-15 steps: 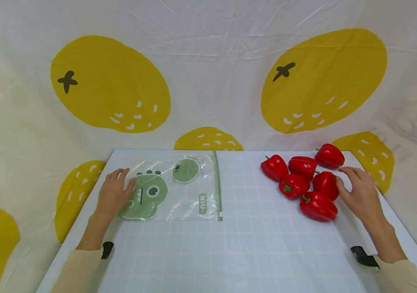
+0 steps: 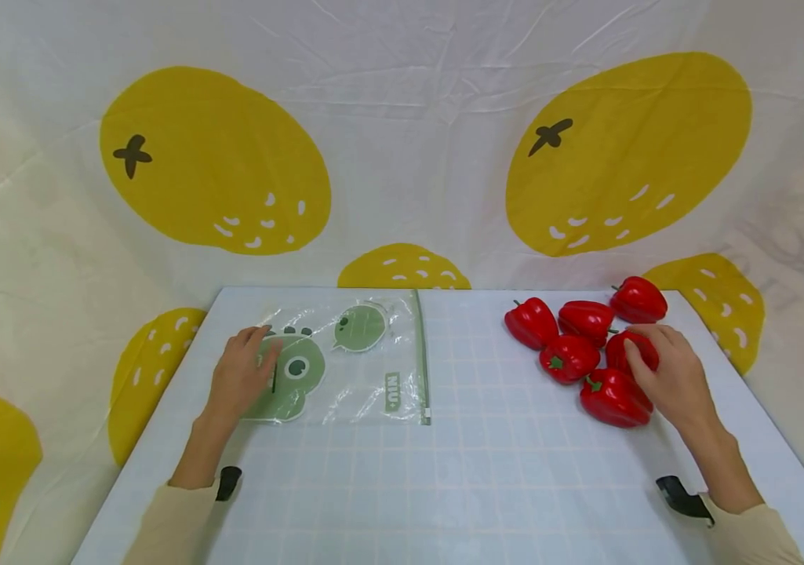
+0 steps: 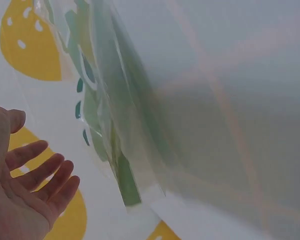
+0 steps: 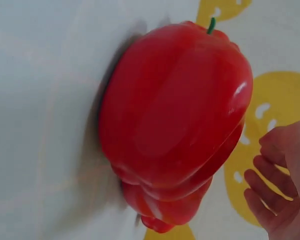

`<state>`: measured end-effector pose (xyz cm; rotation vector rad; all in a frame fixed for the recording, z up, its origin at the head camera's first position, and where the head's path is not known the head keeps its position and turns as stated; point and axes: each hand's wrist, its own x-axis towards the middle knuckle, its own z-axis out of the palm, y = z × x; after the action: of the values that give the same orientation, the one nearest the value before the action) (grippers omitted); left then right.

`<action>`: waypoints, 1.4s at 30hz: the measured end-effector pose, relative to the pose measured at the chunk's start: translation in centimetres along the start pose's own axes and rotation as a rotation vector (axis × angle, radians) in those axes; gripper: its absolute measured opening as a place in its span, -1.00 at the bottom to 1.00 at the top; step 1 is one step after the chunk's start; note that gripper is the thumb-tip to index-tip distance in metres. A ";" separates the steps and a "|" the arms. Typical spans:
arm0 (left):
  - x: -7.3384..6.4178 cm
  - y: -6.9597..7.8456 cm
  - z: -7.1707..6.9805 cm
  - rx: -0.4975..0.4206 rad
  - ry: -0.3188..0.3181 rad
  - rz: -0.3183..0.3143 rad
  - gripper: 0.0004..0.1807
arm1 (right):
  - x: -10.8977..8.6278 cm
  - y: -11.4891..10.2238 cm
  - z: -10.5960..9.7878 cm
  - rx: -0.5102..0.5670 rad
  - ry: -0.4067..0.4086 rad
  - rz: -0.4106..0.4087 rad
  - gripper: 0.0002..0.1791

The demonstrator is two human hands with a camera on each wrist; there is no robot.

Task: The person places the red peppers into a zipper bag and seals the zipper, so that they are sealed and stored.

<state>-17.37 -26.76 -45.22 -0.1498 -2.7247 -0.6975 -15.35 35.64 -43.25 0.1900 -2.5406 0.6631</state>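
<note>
A clear zip bag (image 2: 366, 392) with green cartoon prints lies flat on the left of the table, its green-edged zip side to the right. Over its left part hovers my left hand (image 2: 241, 377), fingers spread and relaxed; in the left wrist view this hand (image 3: 30, 192) holds nothing. At the right, my right hand (image 2: 677, 380) hangs over a red bell pepper (image 2: 634, 348), thumb and fingers loosely bent and partly hiding it. In the right wrist view the fingers (image 4: 270, 195) are uncurled and a gap shows between them and the large front pepper (image 4: 175, 105).
Several more red bell peppers cluster around that one: one at the front (image 2: 616, 399), one at the back right (image 2: 638, 300), one at the left (image 2: 531, 323). The white gridded table (image 2: 444, 486) meets a cloth backdrop (image 2: 416, 157) with yellow fruit prints.
My right hand has moved left, from beside the peppers to over one of them. My left hand has shifted right, farther over the bag. Bag and peppers stay in place.
</note>
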 end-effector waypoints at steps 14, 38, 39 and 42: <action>0.4 2.7 1.3 -0.086 -0.032 -0.008 -0.51 | 0.6 -2.8 1.9 0.102 -0.015 -0.032 -0.50; 1.4 8.5 4.5 -0.181 -0.061 0.059 -0.61 | 1.2 -7.0 6.2 0.254 -0.085 -0.071 -0.51; 1.3 8.7 4.6 -0.194 -0.059 0.065 -0.62 | 1.2 -7.1 6.4 0.259 -0.084 -0.085 -0.51; 1.3 9.2 5.1 -0.218 -0.071 0.064 -0.64 | 1.1 -7.6 7.1 0.275 -0.084 -0.121 -0.51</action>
<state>-18.41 -16.23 -44.88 -0.3163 -2.6900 -0.9860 -17.48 25.55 -44.84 0.4714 -2.4842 0.9718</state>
